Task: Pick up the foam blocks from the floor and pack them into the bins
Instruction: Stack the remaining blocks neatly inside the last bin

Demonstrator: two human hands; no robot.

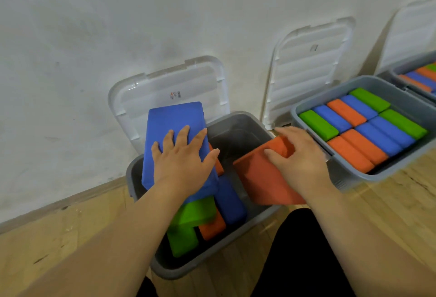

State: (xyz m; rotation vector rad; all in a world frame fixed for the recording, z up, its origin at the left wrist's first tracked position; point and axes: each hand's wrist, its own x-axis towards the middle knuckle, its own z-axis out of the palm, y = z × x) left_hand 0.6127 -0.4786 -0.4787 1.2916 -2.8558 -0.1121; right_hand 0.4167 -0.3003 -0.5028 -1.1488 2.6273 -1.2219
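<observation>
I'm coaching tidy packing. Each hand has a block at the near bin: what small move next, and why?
Probably lower the orange block, gripped by the right hand, into the bare right half of the bin; its left half is crowded.

Wall (118, 13): off-white plaster, matte, marked with faint grey smudges and scuffs. A greyish skirting strip (63, 204) runs along its foot. Floor (59, 237): pale wooden boards with dark knots and scratches. Light soft and even, shadows weak.

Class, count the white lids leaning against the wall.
3: left lid behind the open bin, middle lid left of the packed bin, right lid cut off at the frame's right edge.
</observation>
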